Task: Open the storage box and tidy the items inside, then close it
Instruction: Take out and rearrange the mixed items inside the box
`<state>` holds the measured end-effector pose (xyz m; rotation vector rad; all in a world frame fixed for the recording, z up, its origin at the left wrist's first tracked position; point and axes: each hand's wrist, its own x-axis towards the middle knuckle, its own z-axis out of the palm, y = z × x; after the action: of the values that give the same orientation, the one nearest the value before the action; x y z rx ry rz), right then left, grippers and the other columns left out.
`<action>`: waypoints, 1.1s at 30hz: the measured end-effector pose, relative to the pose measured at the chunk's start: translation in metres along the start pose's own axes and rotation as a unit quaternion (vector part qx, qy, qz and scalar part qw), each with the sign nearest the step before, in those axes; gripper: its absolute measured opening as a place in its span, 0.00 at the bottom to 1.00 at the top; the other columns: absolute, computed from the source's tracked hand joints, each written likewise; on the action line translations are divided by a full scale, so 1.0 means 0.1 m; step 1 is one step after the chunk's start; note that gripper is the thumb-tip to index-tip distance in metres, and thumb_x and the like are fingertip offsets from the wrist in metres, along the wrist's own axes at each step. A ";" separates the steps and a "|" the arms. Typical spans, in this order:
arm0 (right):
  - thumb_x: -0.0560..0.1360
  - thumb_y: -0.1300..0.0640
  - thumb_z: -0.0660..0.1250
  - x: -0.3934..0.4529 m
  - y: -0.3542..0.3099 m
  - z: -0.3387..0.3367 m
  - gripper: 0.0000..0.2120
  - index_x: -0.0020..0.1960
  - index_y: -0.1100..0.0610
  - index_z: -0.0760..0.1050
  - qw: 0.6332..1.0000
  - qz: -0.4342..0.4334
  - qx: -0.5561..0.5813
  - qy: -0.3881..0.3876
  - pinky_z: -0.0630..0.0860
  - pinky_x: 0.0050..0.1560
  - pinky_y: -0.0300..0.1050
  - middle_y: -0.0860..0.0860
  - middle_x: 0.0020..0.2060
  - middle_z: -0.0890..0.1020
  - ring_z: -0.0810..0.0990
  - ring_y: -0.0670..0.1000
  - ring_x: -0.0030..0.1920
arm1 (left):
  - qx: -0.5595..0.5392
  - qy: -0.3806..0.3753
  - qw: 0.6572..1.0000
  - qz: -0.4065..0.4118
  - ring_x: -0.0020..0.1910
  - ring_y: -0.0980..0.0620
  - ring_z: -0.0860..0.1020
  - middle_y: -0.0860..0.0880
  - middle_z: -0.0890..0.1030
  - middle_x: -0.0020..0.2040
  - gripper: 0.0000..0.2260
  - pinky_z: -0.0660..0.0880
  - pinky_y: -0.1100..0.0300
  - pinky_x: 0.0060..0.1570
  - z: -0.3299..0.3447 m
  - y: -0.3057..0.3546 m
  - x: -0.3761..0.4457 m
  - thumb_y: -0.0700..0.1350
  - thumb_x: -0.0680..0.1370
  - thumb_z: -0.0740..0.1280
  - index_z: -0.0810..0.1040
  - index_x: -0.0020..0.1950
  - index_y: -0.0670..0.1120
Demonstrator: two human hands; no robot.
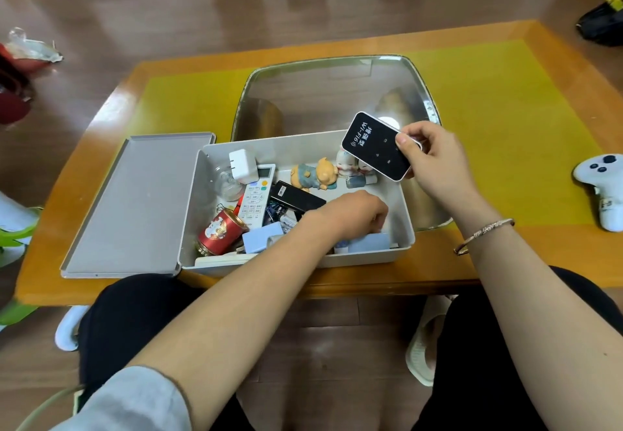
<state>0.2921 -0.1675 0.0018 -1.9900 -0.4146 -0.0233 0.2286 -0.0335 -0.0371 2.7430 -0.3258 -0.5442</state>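
Note:
The grey storage box [403, 228] stands open on the table, its lid [135, 205] lying flat to the left. My right hand [435, 157] pinches a black Wi-Fi device [376, 146] above the box's back right corner. My left hand [354, 211] reaches down into the box's right half, fingers curled among the items; what it touches is hidden. Inside lie a white remote [256, 199], a white charger plug [243, 165], a red tin [220, 233], a black device [296, 198], a pig figurine [315, 172] and small white figurines [347, 162].
A clear plastic tray [330, 93] sits behind the box on the yellow mat [505, 110]. A white game controller [601, 188] lies at the table's right edge. Shoes and bags are on the floor beyond.

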 end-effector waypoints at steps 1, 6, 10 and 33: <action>0.77 0.55 0.63 0.00 -0.01 0.00 0.03 0.46 0.53 0.76 1.000 -0.002 0.001 -0.001 0.78 0.43 0.60 0.50 0.39 0.79 0.80 0.59 0.40 | -0.019 0.012 1.000 -0.002 0.48 0.49 0.79 0.50 0.81 0.47 0.05 0.77 0.53 0.49 -0.02 -0.02 -0.02 0.38 0.76 0.66 0.80 0.48 0.45; 0.77 0.55 0.63 0.00 -0.02 -0.01 0.03 0.45 0.52 0.75 1.000 -0.007 0.006 0.009 0.78 0.41 0.60 0.51 0.40 0.79 0.79 0.62 0.39 | -0.082 0.070 0.993 -0.035 0.41 0.54 0.77 0.53 0.82 0.41 0.03 0.74 0.59 0.43 -0.28 -0.19 -0.17 0.41 0.74 0.71 0.80 0.40 0.46; 0.76 0.54 0.63 -0.01 -0.04 0.02 0.04 0.44 0.51 0.75 1.000 -0.011 0.005 0.000 0.78 0.41 0.61 0.50 0.41 0.79 0.79 0.60 0.40 | -0.051 0.000 0.997 -0.049 0.43 0.53 0.77 0.50 0.82 0.45 0.02 0.74 0.58 0.43 -0.28 -0.20 -0.26 0.43 0.73 0.71 0.80 0.41 0.48; 0.77 0.55 0.63 -0.04 -0.07 0.02 0.03 0.45 0.52 0.76 1.000 -0.013 0.003 -0.005 0.78 0.41 0.60 0.50 0.41 0.79 0.78 0.60 0.41 | -0.011 0.261 0.907 -0.330 0.52 0.39 0.75 0.42 0.80 0.49 0.01 0.76 0.49 0.49 -0.60 -0.80 -1.04 0.41 0.73 0.69 0.78 0.43 0.46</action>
<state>0.2855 -0.1644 0.0060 -1.9793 -0.4456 -0.0276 0.1718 0.0855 0.0216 2.7914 0.7514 0.0661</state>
